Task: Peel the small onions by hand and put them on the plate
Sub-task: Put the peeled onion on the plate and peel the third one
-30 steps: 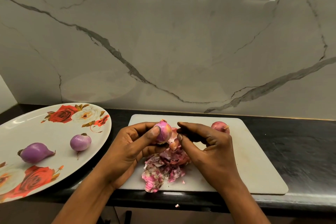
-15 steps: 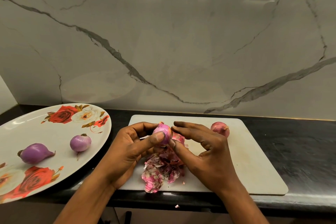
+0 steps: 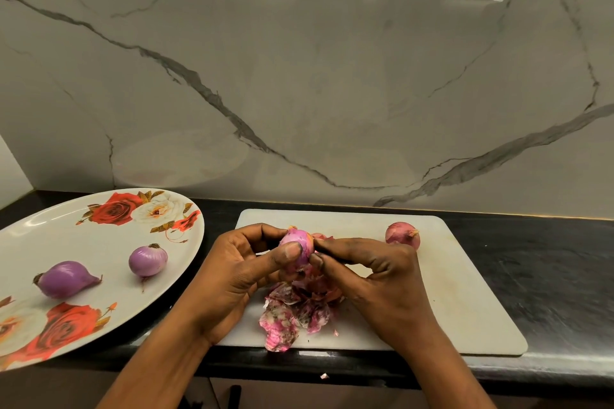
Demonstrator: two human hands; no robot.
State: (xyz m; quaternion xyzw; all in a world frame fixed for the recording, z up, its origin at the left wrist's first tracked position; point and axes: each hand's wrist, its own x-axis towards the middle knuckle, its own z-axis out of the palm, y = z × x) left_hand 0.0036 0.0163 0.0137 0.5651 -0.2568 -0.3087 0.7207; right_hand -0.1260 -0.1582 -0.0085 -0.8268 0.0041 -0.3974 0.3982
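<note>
Two peeled purple onions lie on the flowered plate (image 3: 86, 236) at the left, well apart from each other: the round onion (image 3: 148, 261) nearer the board and the pointed onion (image 3: 64, 279) further left, on its side. A third onion (image 3: 295, 242), pink and glossy, is held up over the white cutting board (image 3: 465, 292), just above the heap of torn skins (image 3: 295, 312) that sits near the board's front edge. The left hand (image 3: 239, 279) grips this onion, its fingers curled round the far side and its thumb pressed flat against the near face. The right hand (image 3: 382, 279) meets it from the other side, thumb and forefinger drawn together in a pinch at the onion's right flank, the other fingers bent beneath the palm; whether a flake of skin sits between the two tips I cannot tell. One unpeeled onion (image 3: 402, 235), reddish with a dry papery tip, rests on the far part of the board, behind the right hand and clear of it. Board and plate both sit on a black counter (image 3: 548, 259), the plate just beside the board, with a veined marble wall (image 3: 299, 76) rising behind. One small scrap of skin (image 3: 324, 376) shows just below the counter's front edge.
</note>
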